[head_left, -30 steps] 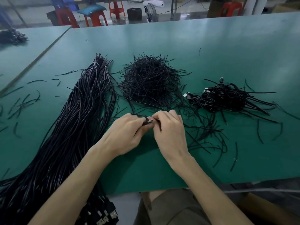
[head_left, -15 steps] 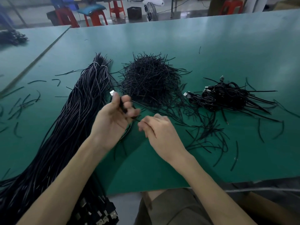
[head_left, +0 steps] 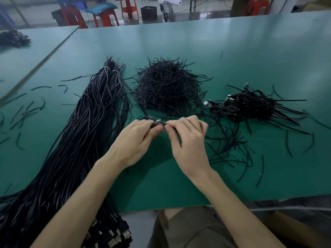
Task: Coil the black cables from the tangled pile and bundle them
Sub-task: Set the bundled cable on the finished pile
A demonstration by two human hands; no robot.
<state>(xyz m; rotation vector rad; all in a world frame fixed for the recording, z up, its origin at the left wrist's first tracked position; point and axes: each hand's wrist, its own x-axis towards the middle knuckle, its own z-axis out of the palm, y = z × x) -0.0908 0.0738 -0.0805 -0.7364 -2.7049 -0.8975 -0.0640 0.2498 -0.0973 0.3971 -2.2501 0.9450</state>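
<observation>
Both hands have come together at the middle of the table since half a second ago, when the left was lifted toward 10 o'clock and the right sat apart from it. Now the left hand curls its fingers and thumb round a thin black cable, whose small silver plug pokes out above the thumb. The right hand pinches a black strand between thumb and forefinger just beside that plug, its other fingers bent. Whether this is the same cable cannot be told.

At 9 o'clock of the hands lies a long bundle of smooth, glossy cords, tied near its far tip and running off the near edge, where flat metal connectors hang. At 12 o'clock sits a bristly mound of short ties. At 2 o'clock lies a heap of coiled cables, looped and knotted. Loose ties lie scattered at 3 o'clock.

The table is matte green and softly reflective. Beyond it stand red plastic stools and a floor fan on a pale floor.
</observation>
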